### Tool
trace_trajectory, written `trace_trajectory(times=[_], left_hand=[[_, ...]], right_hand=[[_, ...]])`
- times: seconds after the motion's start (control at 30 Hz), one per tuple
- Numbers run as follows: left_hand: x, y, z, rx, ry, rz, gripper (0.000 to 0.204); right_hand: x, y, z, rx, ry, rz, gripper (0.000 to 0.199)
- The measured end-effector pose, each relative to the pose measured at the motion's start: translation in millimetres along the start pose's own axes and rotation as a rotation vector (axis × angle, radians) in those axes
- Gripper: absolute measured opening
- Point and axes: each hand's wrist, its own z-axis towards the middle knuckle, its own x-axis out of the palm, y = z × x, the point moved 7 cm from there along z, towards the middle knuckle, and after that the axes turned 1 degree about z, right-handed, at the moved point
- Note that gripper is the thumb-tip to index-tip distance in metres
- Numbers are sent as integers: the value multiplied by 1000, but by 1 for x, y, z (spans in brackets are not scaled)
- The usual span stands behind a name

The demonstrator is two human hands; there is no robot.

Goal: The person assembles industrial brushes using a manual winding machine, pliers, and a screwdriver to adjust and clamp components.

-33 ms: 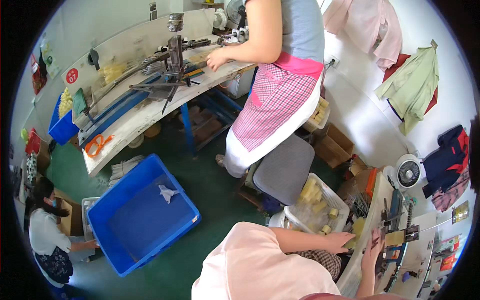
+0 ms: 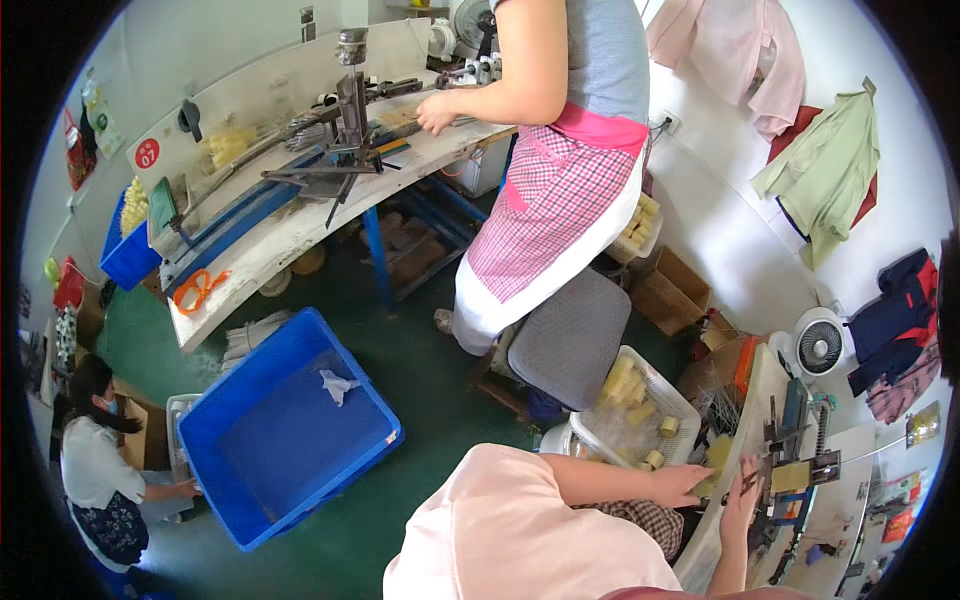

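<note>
My left hand (image 2: pixel 680 485) reaches over the near edge of the white workbench at the lower right. Its fingers are closed at the edge of a thin yellow piece (image 2: pixel 717 457). Beside it, my right hand (image 2: pixel 738 497) is raised with its fingers bent around something small and dark, too small to make out. Just beyond the right hand stands a metal bench fixture (image 2: pixel 824 466) with a yellow block (image 2: pixel 790 477) at its side. My lap, in brown checked cloth (image 2: pixel 640 522), shows below the left forearm.
A white basket (image 2: pixel 688 437) of yellow rolls stands left of the bench, near a grey stool (image 2: pixel 570 335). A large blue bin (image 2: pixel 290 430) sits on the green floor. One co-worker (image 2: pixel 560 190) stands at the far bench; another person (image 2: pixel 100 470) is at the left. A fan (image 2: pixel 820 340) stands right.
My right hand has turned slightly, and its fingers are more bent. The left hand has barely moved. The standing co-worker's hand has shifted a little.
</note>
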Motion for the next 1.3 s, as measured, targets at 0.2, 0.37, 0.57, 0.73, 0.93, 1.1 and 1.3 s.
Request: trace_trajectory(times=[0.2, 0.37, 0.57, 0.73, 0.93, 1.1, 1.3], left_hand=[[15, -22, 16, 241, 13, -80, 41], [37, -18, 25, 243, 126, 28, 20], [57, 7, 39, 29, 194, -279, 20], [60, 13, 39, -17, 268, -497, 17], [52, -1, 32, -72, 300, -658, 12], [75, 2, 43, -98, 345, -545, 13], [91, 3, 48, -72, 368, -646, 19]], right_hand=[[48, 1, 3, 171, 208, 615, 38], [46, -15, 0, 338, 265, 559, 36], [57, -45, 1, 486, 359, 616, 36], [58, -35, 0, 541, 360, 638, 34], [81, -65, -11, 508, 334, 714, 34], [70, -77, -16, 546, 279, 715, 35], [68, -81, -24, 624, 263, 751, 35]])
